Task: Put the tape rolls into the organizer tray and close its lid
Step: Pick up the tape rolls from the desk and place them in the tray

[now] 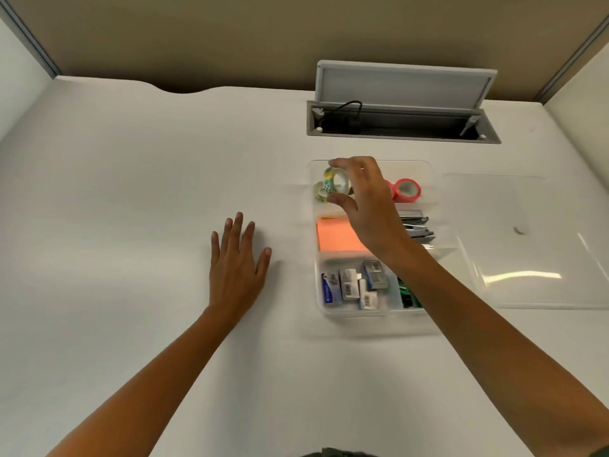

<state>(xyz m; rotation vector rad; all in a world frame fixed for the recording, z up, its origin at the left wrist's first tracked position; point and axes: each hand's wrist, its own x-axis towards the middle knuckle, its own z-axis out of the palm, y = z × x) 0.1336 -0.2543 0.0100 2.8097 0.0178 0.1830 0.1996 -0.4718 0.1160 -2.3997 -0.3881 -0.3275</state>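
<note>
Right hand (364, 199) reaches in from the lower right over the clear organizer tray (428, 179), right of centre frame. Thumb and fingertips pinch a patterned tape roll (337, 181), held upright over the tray's top-left compartment, close to the tray's left and top edges. A second patterned roll (320, 192) sits just beside it, lower left, against the left wall. A pink tape roll (407, 190) stands in the top-right part of the same row, apart from the hand.

Middle row – orange sticky notes (336, 237) on the left, staplers (417, 224) on the right, partly under the wrist. Bottom row holds staple boxes (354, 285); the forearm crosses the tray's lower right corner.

Clear lid (527, 242) lies flat on the desk, touching or just beside the tray's right edge – can't tell which.

Left hand (235, 262) is flat on the white desk (131, 192), fingers spread, holding nothing, well left of the tray. Wide bare desk across the whole left half. An open cable hatch (402, 103) sits above the tray, near its top edge.
</note>
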